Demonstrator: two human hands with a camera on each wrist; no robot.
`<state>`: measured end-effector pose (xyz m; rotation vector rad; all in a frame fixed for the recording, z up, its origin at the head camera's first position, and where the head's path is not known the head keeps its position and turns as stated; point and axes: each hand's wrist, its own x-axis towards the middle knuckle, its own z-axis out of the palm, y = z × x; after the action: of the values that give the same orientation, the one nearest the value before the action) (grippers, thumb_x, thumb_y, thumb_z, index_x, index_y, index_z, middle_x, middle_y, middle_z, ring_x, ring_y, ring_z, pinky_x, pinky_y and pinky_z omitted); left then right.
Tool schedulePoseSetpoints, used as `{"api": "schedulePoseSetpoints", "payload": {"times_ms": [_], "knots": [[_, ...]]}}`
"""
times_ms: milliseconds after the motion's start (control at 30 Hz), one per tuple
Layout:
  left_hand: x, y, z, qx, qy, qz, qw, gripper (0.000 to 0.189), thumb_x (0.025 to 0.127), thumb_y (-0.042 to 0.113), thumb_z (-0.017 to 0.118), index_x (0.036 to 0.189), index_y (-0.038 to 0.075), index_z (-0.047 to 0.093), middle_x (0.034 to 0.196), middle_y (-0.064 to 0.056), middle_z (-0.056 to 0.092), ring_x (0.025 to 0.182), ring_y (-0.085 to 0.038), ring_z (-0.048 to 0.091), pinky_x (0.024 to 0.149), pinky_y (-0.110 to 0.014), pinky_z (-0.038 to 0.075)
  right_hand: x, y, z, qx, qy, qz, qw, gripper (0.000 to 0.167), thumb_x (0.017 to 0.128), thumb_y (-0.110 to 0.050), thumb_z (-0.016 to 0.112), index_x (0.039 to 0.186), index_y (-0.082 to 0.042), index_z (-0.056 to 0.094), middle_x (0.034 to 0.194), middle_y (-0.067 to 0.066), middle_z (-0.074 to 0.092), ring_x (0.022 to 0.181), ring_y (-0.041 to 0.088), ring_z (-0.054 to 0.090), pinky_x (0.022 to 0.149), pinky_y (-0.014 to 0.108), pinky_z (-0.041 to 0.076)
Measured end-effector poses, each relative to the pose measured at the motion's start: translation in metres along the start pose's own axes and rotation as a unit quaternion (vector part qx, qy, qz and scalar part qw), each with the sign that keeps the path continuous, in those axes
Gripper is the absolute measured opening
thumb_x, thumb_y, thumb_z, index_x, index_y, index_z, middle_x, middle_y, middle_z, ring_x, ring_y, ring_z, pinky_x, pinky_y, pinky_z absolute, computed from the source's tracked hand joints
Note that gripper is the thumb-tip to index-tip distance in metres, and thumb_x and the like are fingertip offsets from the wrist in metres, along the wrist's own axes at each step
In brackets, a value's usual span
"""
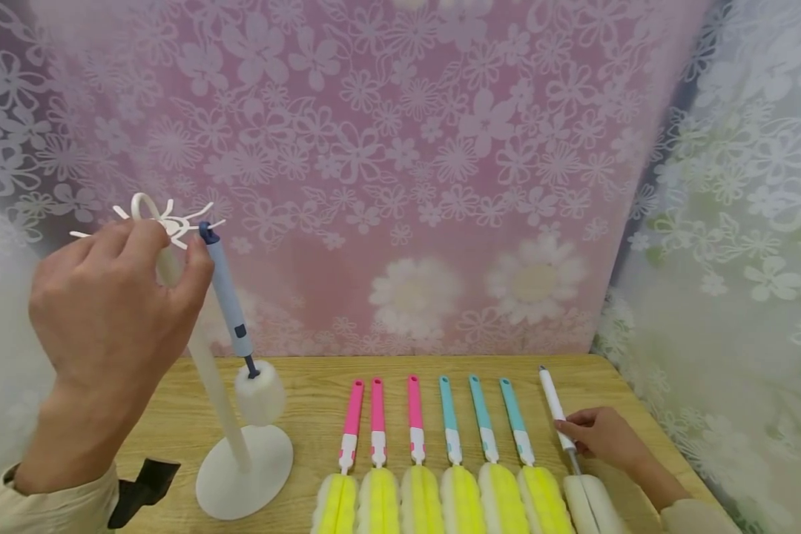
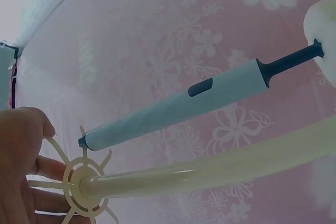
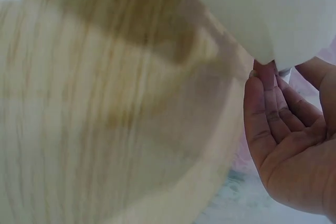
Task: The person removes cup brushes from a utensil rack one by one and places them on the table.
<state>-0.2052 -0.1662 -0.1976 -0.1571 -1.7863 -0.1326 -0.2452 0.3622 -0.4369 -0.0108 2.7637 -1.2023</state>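
Observation:
At the left stands a white drying rack (image 1: 243, 489) with a round base, a pole and a ring of thin hooks on top. My left hand (image 1: 113, 297) grips its top, with fingers behind the hook ring (image 2: 79, 184) in the left wrist view. From one hook hangs a bottle brush (image 1: 225, 293) with a light blue handle and a white sponge head (image 1: 260, 393), clear of the table. At the far right my right hand (image 1: 604, 437) pinches the white handle of another sponge brush (image 1: 551, 397). Its pale sponge head (image 3: 273, 9) partly covers the fingers in the right wrist view.
Between the hands lies a row of yellow-and-white sponge brushes, some with pink handles (image 1: 377, 408), others with teal handles (image 1: 480, 404). They rest on a wood-grain table (image 1: 314, 367). A flowered pink curtain (image 1: 400, 185) hangs behind, and a pale flowered one (image 1: 741, 297) at the right.

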Motion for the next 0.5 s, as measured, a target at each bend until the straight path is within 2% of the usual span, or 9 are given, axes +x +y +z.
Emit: {"api": "schedulePoseSetpoints", "payload": {"times_ms": [100,267,500], "knots": [[0.000,0.000,0.000,0.004,-0.003,0.002,1.0000,0.049,0.092,0.040,0.041,0.073,-0.003,0.055,0.065,-0.022,0.055,0.056,-0.041,0.046,0.053,-0.052,0.037,0.003,0.003,0.005,0.000,-0.014,-0.008,0.9999,0.033,0.093,-0.030,0.061,0.096,0.002,0.070,0.058,0.003,0.052,0.050,0.014,0.044,0.051,0.029,0.043],[0.002,0.001,-0.001,0.008,-0.008,0.009,0.9999,0.050,0.093,0.039,0.040,0.074,-0.004,0.058,0.067,-0.022,0.057,0.056,-0.040,0.047,0.053,-0.052,0.040,0.005,0.005,0.011,-0.005,-0.018,-0.009,0.9998,0.034,0.092,-0.029,0.061,0.097,0.004,0.070,0.059,0.004,0.054,0.052,0.015,0.047,0.051,0.030,0.044],[0.002,0.000,-0.001,0.009,-0.015,0.014,0.9997,0.051,0.093,0.038,0.038,0.076,-0.005,0.058,0.070,-0.023,0.058,0.058,-0.041,0.048,0.055,-0.053,0.041,0.007,0.005,0.017,-0.021,-0.005,0.022,0.9995,0.035,0.092,-0.030,0.062,0.096,0.004,0.070,0.063,0.004,0.055,0.060,0.019,0.052,0.056,0.031,0.049]]}}
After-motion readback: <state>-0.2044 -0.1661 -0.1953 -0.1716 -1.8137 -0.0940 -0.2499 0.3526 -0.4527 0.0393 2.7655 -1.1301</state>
